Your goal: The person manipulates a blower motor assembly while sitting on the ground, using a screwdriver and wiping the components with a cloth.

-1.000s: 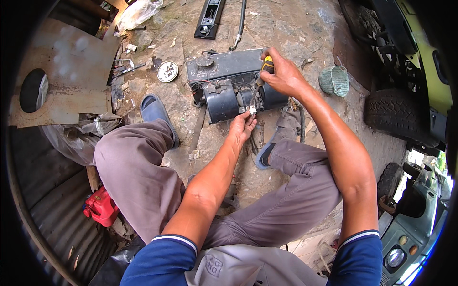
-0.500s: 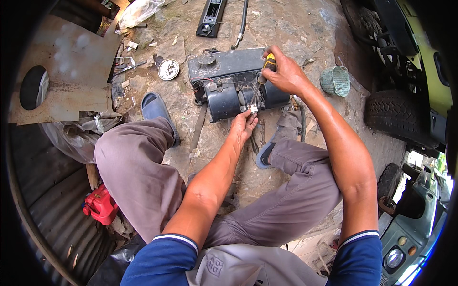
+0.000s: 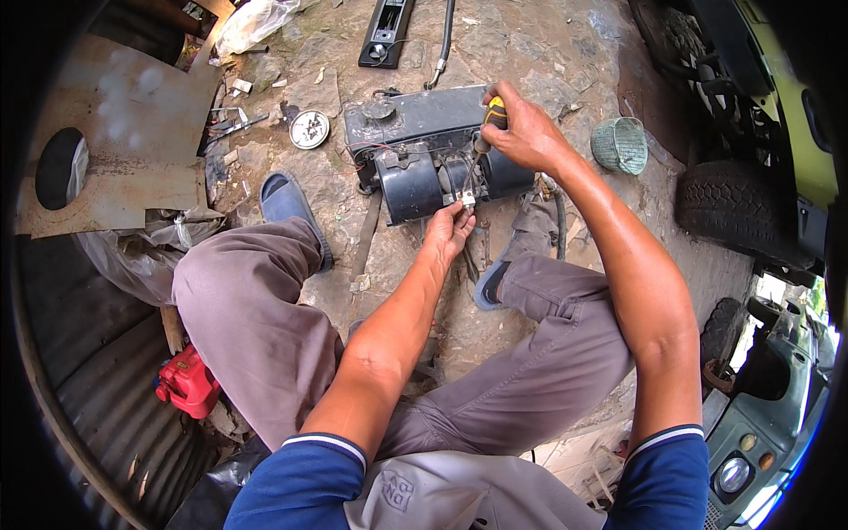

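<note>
Two hands work over a black twin-drum blower unit (image 3: 430,119), which lies on the stone ground (image 3: 521,53) just beyond the person's feet, its long axis running roughly left to right; at the middle of its near side sits a small white connector block (image 3: 468,199), in front of the gap between the drums.

The left hand (image 3: 449,231) comes up from below and is the nearer, its thumb and fingertips narrowed in a pinch on the block; the right hand (image 3: 527,134) is above and to the right, wrapped around the yellow-and-black handle of a screwdriver (image 3: 496,113); the tool's long axis slants down and leftward from that fist, so that its shaft points at the block between the left fingertips; whether the tip is seated in it is too small to tell.

Left of the unit lies a round white dish (image 3: 309,147) of small dark parts; to the right stands a green mesh basket (image 3: 618,146); beyond the unit are a dark hose (image 3: 449,35) and a long black panel (image 3: 386,35), both apart from the hands.
</note>
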A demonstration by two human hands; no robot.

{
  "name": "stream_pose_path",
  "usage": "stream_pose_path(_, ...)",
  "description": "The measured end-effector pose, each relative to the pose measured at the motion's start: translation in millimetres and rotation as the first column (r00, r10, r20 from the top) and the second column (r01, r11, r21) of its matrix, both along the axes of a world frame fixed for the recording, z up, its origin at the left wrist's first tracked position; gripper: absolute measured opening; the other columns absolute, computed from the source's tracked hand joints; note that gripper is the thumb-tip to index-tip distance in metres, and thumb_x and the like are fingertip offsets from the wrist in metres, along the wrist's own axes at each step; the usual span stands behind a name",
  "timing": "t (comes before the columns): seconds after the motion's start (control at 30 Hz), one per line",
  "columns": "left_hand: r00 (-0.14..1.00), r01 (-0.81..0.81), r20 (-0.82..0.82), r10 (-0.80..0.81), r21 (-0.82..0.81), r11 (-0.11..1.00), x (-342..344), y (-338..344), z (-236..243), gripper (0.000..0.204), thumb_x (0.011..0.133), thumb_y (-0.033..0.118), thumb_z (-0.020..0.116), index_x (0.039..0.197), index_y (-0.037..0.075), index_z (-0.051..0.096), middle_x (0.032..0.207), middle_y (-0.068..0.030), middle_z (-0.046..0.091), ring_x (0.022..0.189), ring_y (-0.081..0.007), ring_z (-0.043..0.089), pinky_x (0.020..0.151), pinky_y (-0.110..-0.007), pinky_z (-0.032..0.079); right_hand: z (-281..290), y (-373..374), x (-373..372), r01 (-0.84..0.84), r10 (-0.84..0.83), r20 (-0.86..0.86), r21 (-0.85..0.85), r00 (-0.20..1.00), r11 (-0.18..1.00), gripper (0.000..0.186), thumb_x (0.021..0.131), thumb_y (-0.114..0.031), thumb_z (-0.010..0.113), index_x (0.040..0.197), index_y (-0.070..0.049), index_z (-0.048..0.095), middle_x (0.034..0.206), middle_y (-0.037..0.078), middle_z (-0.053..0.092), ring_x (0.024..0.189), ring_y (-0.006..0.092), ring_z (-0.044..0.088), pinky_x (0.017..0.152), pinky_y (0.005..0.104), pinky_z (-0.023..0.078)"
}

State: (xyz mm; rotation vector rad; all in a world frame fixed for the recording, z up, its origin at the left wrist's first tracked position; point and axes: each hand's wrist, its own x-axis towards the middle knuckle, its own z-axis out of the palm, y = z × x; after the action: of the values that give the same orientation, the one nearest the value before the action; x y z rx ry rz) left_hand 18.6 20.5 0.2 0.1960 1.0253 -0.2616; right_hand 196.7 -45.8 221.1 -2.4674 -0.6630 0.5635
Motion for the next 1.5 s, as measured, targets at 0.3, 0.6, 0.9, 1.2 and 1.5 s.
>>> stream_pose_path(0.3,1.0,0.008,0.003,-0.008,-0.002,1.0,0.7,-2.0,-0.6,0.011,0.097,0.01,0.06,0.105,0.002,0.061,0.096,-0.0099,0.065,0.089,-0.0198,0.064,0.08,-0.035,0.054,-9.7,-4.5,6.5,-0.185,0.175,0.164,0.048,0.971,0.982,0.044,0.083,-0.021,0.064,0.123,-0.006,0.051,0.096,0.026,0.069,0.101,0.0462,0.065,0.09,0.0488,0.05)
stream_pose_path(0.6,1.0,0.001,-0.022,-0.001,0.019,1.0,-1.8,-1.3,-6.6,0.011,0.098,0.01,0.06,0.105,0.001,0.062,0.096,-0.0112,0.065,0.087,-0.0203,0.064,0.078,-0.034,0.055,34.7,32.4,-0.7,-0.188,0.193,-0.029,-0.417,0.981,0.889,0.045,0.091,-0.034,0.066,0.122,-0.004,0.054,0.109,0.023,0.066,0.104,0.04,0.063,0.088,0.0482,0.048)
stream_pose_path(0.9,1.0,0.012,0.004,-0.012,0.064,0.998,-3.8,-3.1,-7.2,0.014,0.098,0.011,0.062,0.107,0.001,0.062,0.098,-0.0113,0.066,0.088,-0.0203,0.064,0.077,-0.033,0.055,30.3,38.7,-10.5,-0.191,0.224,0.046,-0.377,0.973,0.906,0.04,0.095,-0.036,0.06,0.116,-0.002,0.055,0.106,0.026,0.067,0.102,0.043,0.064,0.085,0.0508,0.05)
stream_pose_path(1.2,1.0,0.006,0.01,-0.006,0.081,0.997,-6.7,-4.4,-9.3,0.012,0.097,0.012,0.063,0.105,0.002,0.065,0.095,-0.0078,0.068,0.085,-0.0173,0.065,0.076,-0.031,0.054,42.3,40.6,-5.6,-0.181,0.204,-0.009,-0.499,0.979,0.847,0.048,0.094,-0.035,0.062,0.125,0.001,0.053,0.115,0.026,0.066,0.112,0.0398,0.063,0.093,0.049,0.05)
stream_pose_path(1.5,1.0,-0.009,0.012,0.008,0.069,0.998,-4.3,-5.2,-9.9,0.012,0.097,0.01,0.063,0.105,0.001,0.065,0.095,-0.0091,0.068,0.084,-0.0186,0.066,0.075,-0.031,0.055,39.0,36.6,0.0,-0.136,0.137,-0.037,-0.506,0.99,0.852,0.049,0.092,-0.034,0.066,0.123,0.0,0.049,0.112,0.027,0.065,0.11,0.0423,0.062,0.091,0.0497,0.048)
